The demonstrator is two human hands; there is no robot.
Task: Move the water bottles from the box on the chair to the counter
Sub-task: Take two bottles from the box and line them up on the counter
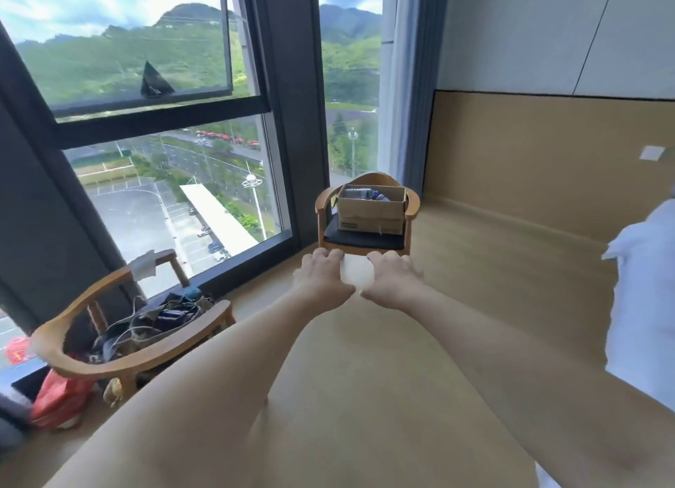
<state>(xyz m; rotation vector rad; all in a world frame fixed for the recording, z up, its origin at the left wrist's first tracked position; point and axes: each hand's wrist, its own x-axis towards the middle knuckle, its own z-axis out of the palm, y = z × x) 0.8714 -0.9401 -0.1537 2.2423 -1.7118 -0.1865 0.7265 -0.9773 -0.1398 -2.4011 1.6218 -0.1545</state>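
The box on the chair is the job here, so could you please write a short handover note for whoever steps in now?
Left hand and right hand: both out in front, fingers curled on a small white object between them; what it is cannot be told.
Cardboard box: open, on the far chair by the window, bottles inside.
Counter: not in view.
Done: nothing that shows.
Left: go to the box, carry the bottles to the counter.

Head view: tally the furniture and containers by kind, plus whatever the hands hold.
Wooden armchairs: 2, far chair and near chair
Cardboard boxes: 1, box on the far chair
Red bags: 1, red bag on the floor
White objects held between left hand and right hand: 1, white object
Total: 5
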